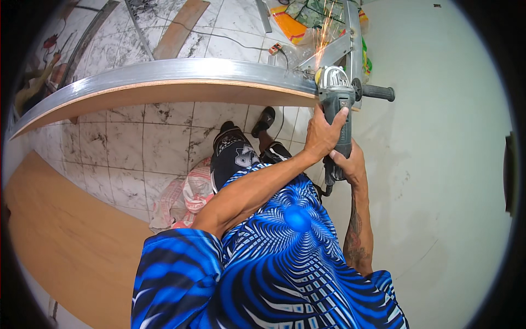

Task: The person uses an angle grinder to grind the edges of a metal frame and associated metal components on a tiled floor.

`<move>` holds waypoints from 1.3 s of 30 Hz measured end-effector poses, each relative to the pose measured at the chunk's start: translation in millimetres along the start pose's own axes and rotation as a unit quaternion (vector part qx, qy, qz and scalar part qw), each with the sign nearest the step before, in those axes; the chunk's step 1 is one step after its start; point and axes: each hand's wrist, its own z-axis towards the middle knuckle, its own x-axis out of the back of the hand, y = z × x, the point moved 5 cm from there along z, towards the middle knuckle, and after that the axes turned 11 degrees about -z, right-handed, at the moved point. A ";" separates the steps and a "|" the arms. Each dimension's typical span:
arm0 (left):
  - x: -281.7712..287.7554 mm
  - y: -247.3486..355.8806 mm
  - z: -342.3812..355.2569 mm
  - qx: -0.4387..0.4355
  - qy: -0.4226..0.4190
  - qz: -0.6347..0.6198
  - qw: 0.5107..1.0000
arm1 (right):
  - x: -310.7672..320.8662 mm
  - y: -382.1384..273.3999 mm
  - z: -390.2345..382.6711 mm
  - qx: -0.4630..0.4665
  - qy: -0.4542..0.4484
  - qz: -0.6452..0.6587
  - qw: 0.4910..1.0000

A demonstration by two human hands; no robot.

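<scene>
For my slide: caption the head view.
Both hands grip an angle grinder throwing sparks off a metal bar.

I count one grinder (337, 101) with two hands on it, my left hand (323, 134) and my right hand (349, 164). I see one long metal bar (164, 71), two wooden boards (71, 236), and one cloth bundle (183, 200).

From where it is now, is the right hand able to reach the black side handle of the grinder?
Probably yes. The right hand grips the rear of the angle grinder, and the side handle sticks out bare on the right, with only open space before the white wall. It would first have to release its grip.
</scene>
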 end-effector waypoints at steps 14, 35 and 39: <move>-3.2 -5.4 2.5 -0.017 0.002 -0.006 1.000 | 1.9 0.7 -0.9 0.002 0.015 -0.008 1.000; -2.1 1.8 0.3 0.017 -0.007 0.000 1.000 | 2.1 8.0 1.3 -0.006 0.009 -0.011 1.000; -1.5 0.0 -1.3 0.008 -0.002 -0.006 1.000 | 0.3 2.9 -0.8 -0.002 0.013 -0.002 1.000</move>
